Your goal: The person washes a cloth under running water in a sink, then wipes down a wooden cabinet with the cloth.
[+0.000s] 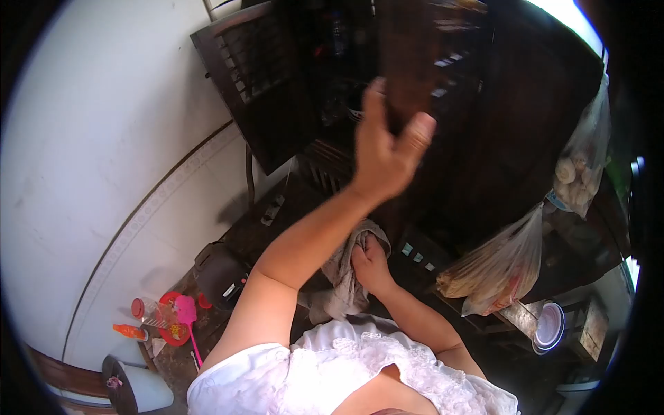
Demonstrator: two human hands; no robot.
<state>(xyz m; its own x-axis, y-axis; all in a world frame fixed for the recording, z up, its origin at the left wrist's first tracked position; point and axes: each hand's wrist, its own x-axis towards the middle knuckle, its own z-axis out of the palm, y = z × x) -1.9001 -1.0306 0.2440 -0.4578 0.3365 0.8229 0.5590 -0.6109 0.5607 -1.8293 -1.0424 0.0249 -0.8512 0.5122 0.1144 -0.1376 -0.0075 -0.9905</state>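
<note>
My left hand is raised in front of a dark wooden cabinet. Its thumb and fingers sit on either side of the lower edge of a brown cabinet door, which is slightly blurred. Another door, with a slatted panel, hangs open to the left. Between them the interior is dark, with a few items I cannot make out. Lower down, close to my body, my right hand is closed around a crumpled grey cloth, whose folds hang toward my lap.
Clear plastic bags hang at the right, one with pale bulbs. Below them, bowls are stacked on a wooden stool. On the left are a black appliance, a pink fly swatter, a red plate, an orange bottle and a tiled wall.
</note>
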